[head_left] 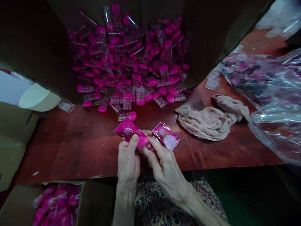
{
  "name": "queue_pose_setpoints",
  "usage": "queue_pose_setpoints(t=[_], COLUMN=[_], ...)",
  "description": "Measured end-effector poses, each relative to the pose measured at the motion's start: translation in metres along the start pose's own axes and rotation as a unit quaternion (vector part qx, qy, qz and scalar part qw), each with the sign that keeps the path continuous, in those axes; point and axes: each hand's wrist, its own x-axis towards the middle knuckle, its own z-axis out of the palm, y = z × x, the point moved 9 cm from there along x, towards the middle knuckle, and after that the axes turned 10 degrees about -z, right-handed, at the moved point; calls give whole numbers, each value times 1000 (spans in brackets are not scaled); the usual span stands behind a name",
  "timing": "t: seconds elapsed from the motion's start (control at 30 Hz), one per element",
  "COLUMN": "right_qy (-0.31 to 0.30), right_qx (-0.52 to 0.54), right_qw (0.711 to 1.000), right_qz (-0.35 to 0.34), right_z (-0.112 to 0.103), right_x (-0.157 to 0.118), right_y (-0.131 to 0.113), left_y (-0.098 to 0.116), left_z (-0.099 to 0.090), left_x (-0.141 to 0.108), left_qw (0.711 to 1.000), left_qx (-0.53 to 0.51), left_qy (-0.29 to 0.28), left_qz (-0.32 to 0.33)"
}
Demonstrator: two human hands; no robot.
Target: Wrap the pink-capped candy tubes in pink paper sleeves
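My left hand (129, 160) grips a pink printed sleeve (127, 128), its thumb lying across the front. At the sleeve's lower right end, my right hand (164, 161) pinches a small clear box of pink candy balls (150, 146). The box is partly inside or against the sleeve; fingers hide how deep it sits. Just behind my right fingers lie a few more flat printed sleeves (166, 135). One candy box with a pink cap (127, 116) rests on the table right beyond the held sleeve.
A large open carton (207, 40) spills many pink-capped candy boxes (131, 69) onto the red table (82, 141). A crumpled cloth (209, 121) and plastic bags (277, 119) lie right. At left are a white bowl (39, 99) and a lower carton (95, 201) holding pink packs (58, 204).
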Motion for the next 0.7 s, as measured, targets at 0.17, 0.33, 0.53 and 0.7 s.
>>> queue_pose_setpoints(t=[0.17, 0.33, 0.53, 0.7], right_qy=[-10, 66, 25, -14], right_qx=[60, 15, 9, 9], right_qw=[997, 997, 999, 999], right_qz=[55, 30, 22, 32], right_z=[-2, -9, 0, 4], right_x=[-2, -4, 0, -1], right_y=[4, 0, 2, 0], left_y=[-3, -9, -5, 5], left_z=[7, 6, -4, -2], left_x=[-2, -4, -3, 0], left_qw=[999, 999, 999, 999], left_qx=[24, -3, -24, 42], left_qy=[-48, -21, 19, -15], left_qz=[-5, -24, -14, 14])
